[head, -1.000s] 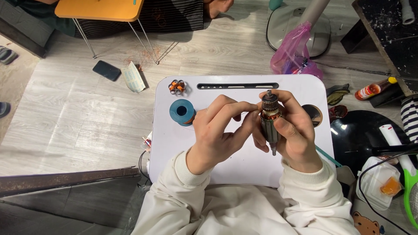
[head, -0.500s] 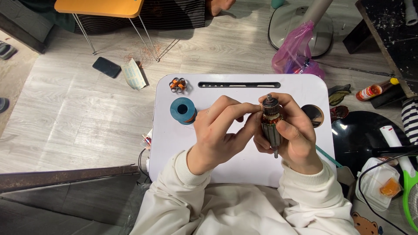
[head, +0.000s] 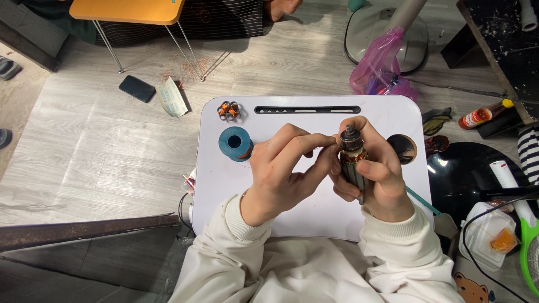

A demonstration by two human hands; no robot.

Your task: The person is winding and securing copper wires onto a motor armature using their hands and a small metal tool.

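My right hand [head: 377, 178] grips a motor armature [head: 351, 158], a grey cylinder with copper windings and a shaft pointing up, above a white lap table [head: 269, 207]. The fingers of my left hand [head: 286, 168] pinch at the copper winding near the armature's top; any wire between them is too thin to see. On the table to the left stand a blue spool of copper wire [head: 235, 143] and a small bundle of copper coils [head: 228, 111].
The table has a dark slot [head: 307, 110] along its far edge and a round cup hole [head: 402, 148] at right. A phone [head: 137, 88], a face mask [head: 171, 96], an orange stool [head: 129, 11], a pink bag [head: 382, 67], a sauce bottle [head: 482, 115] and a black round tray [head: 477, 179] lie around it.
Both hands stay around the armature with only slight finger shifts at the winding. Nothing else has moved.
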